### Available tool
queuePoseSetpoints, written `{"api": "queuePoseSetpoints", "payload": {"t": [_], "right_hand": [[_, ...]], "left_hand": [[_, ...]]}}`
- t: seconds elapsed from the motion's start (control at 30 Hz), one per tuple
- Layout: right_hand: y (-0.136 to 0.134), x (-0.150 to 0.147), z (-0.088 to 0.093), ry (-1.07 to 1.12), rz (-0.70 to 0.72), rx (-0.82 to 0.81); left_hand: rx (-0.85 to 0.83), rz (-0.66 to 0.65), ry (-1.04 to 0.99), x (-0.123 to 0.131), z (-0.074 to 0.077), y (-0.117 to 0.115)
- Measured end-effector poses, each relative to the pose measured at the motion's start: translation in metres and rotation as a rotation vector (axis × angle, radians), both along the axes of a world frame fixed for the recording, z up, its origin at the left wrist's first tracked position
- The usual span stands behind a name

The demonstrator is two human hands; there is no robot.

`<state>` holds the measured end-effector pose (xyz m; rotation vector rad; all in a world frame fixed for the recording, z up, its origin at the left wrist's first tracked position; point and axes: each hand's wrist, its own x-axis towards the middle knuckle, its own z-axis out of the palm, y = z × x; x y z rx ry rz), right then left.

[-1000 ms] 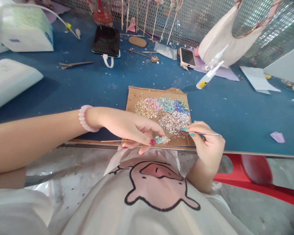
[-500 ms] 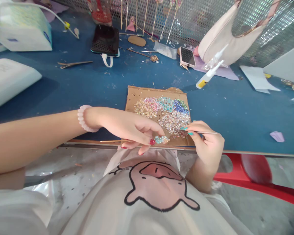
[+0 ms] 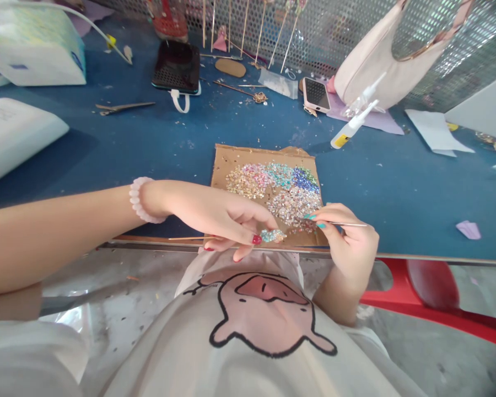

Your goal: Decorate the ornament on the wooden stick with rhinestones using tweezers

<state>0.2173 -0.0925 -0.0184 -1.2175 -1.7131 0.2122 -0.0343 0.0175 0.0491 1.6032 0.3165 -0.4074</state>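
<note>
My left hand (image 3: pixel 227 216) pinches a thin wooden stick (image 3: pixel 188 238) whose tip carries a small piece covered in blue-green and pale rhinestones (image 3: pixel 273 235). Between the thumb and fingers of my right hand (image 3: pixel 349 234) is a slim metal tool (image 3: pixel 347 224), maybe tweezers; its point is hard to make out. That point is over the clear rhinestones (image 3: pixel 291 207) on a cardboard sheet (image 3: pixel 223 157). Other rhinestones lie sorted there by colour: yellowish (image 3: pixel 243 184), pink (image 3: pixel 256 172), turquoise (image 3: pixel 280 174) and dark blue (image 3: pixel 305 179).
Behind the cardboard are a glue bottle (image 3: pixel 353 125), a pink-edged phone (image 3: pixel 316 95), a black phone (image 3: pixel 176 67), scissors (image 3: pixel 124 107) and a decorated stick (image 3: pixel 242 92). A white handbag (image 3: pixel 367 60) leans on the mesh. A red stool (image 3: pixel 432 286) stands at right.
Both hands keep nearly the same position and grip. The view has shifted very slightly; nothing on the cardboard has visibly moved.
</note>
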Motion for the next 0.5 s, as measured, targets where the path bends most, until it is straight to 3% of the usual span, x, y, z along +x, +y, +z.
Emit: {"api": "queuePoseSetpoints", "payload": {"t": [0.33,0.5], "right_hand": [[-0.002,0.003,-0.002,0.059,0.014,0.014],[-0.004,-0.007,0.002,0.077,0.092,0.03]], "left_hand": [[-0.011,0.025,0.001,0.001,0.0,-0.001],[-0.057,0.062,-0.082,0.0,-0.004,0.001]]}}
